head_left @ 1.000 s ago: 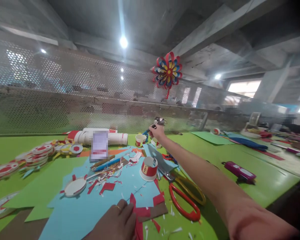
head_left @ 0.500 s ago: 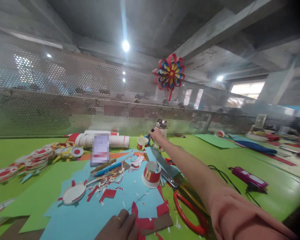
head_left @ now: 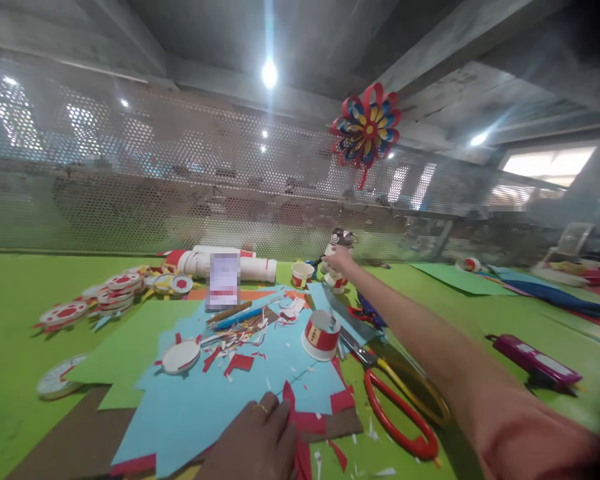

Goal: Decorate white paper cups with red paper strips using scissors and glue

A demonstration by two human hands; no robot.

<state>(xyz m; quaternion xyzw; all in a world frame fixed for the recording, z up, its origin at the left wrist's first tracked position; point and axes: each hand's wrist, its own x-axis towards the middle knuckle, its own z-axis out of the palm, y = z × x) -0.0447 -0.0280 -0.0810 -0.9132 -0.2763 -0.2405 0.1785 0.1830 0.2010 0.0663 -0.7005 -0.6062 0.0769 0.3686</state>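
My left hand (head_left: 260,437) is at the bottom middle with its fingers bent and close together, gripping red paper (head_left: 304,453) beside the blue sheets (head_left: 200,413). My right hand (head_left: 339,259) is stretched far forward, its fingers closed at a small dark thing, too blurred to name, in front of a bottle (head_left: 342,237). A red and white paper cup (head_left: 321,337) stands upside down on the blue paper. Right of it lie large scissors (head_left: 403,413) with red and yellow handles. Another cup (head_left: 301,274) stands left of my right hand.
Paper scraps (head_left: 240,363), a white disc (head_left: 181,355) and pens (head_left: 237,317) lie on the sheets. Behind are a phone (head_left: 223,280) and white rolls (head_left: 257,269). Decorated discs (head_left: 125,283) sit at left, a purple device (head_left: 537,362) at right. A paper flower (head_left: 369,130) hangs above.
The view has turned left, so things appear further right. My right hand remains stretched forward near the bottle; my left hand still rests by the red paper.
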